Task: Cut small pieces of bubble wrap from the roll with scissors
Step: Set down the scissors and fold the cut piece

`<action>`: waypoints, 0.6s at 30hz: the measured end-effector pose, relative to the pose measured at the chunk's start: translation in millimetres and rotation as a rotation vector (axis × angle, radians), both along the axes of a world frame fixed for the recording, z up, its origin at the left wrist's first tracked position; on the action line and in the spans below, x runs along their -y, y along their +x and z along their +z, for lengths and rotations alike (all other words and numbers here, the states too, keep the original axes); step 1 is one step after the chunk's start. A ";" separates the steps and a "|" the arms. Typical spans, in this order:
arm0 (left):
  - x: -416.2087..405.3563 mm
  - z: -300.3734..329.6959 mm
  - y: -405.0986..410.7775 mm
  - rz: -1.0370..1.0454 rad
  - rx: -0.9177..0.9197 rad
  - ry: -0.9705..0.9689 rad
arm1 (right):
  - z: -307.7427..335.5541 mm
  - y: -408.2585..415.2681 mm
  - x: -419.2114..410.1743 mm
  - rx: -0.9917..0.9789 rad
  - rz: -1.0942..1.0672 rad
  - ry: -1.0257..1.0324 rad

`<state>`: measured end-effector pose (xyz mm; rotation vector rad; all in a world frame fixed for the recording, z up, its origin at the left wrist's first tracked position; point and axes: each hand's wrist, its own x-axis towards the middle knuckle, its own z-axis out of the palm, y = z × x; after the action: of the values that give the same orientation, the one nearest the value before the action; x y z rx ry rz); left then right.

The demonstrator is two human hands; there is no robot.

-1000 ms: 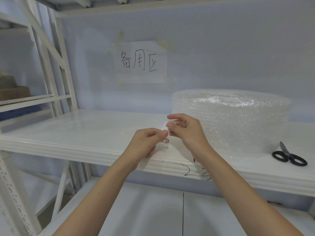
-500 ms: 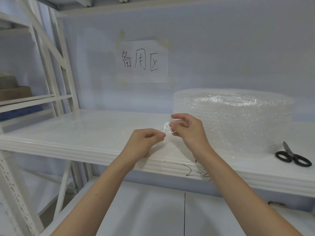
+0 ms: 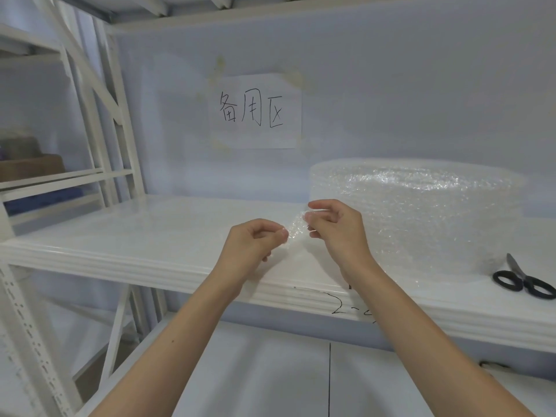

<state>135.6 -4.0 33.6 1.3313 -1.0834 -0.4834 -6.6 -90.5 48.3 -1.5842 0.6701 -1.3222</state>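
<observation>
Meanwhile, on a white shelf point(image 3: 126, 236), the bubble wrap roll point(image 3: 421, 218) stands beside idle scissors point(image 3: 525, 279); left hand point(image 3: 252, 248) and right hand point(image 3: 337, 230) each pinch a small bubble wrap piece point(image 3: 296, 228), whose slick film could slip if stretched harder.

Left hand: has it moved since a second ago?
Yes. The left hand has drawn leftward from the right hand, away from the bubble wrap roll, spreading the small bubble wrap piece between them.
</observation>
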 end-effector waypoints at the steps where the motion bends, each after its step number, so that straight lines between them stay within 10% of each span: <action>1: 0.3 -0.4 1.1 0.004 -0.004 0.006 | 0.4 0.9 0.1 -0.004 -0.002 0.007; 10: 3.7 6.6 35.0 0.225 0.004 0.030 | -3.2 -1.0 -10.0 -0.142 -0.010 -0.028; 18: 14.6 -8.0 95.4 0.553 0.333 0.442 | -6.0 -17.7 -29.8 -0.236 0.005 -0.144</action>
<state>230.9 -18.7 25.6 2.0757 -0.8383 -0.0828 -24.3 -60.7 42.3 -1.8768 0.7262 -1.2129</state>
